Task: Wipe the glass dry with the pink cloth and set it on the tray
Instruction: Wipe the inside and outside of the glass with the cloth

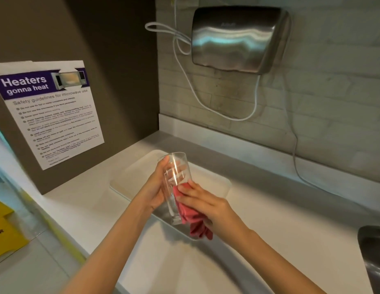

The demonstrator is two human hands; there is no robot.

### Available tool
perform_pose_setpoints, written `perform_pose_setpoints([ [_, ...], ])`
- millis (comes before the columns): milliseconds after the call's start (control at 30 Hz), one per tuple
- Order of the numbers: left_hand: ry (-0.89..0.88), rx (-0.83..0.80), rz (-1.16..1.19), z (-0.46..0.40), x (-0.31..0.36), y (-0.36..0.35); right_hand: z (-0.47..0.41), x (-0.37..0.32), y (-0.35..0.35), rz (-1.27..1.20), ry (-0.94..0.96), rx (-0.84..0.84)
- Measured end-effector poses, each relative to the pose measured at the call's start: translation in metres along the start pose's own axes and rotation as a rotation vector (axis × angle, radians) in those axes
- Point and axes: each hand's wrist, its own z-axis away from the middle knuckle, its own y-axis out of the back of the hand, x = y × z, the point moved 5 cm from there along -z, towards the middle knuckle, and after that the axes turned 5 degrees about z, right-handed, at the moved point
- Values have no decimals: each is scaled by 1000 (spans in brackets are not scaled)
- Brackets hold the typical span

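Left hand [156, 188] is wrapped around the clear glass [176, 183], holding it up, tilted, above the white tray [129, 177] that sits toward the worktop's [280, 209] back left corner. Right hand [206, 205] is clenched on the pink cloth [191, 219], pressing it against the glass's lower side.

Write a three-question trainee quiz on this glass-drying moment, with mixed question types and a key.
1. True or false: the glass already stands on the tray.
2. Which hand presses the pink cloth against the glass? A left hand B right hand
3. Fill in: the steel appliance on the tiled wall is a hand ____.

Key: 1 false, it is held above the tray; 2 B; 3 dryer.
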Motion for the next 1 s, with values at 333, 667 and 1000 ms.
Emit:
perform_pose_setpoints([
  [333,-15,34,131,-3,0,-2,11,37,-5,-628,-568,312],
  [667,-124,-94,21,-8,21,-29,11,25,-51,-1926,-937,121],
  [1000,-115,109,-177,8,18,-29,13,38,-57,-1915,-953,453],
])
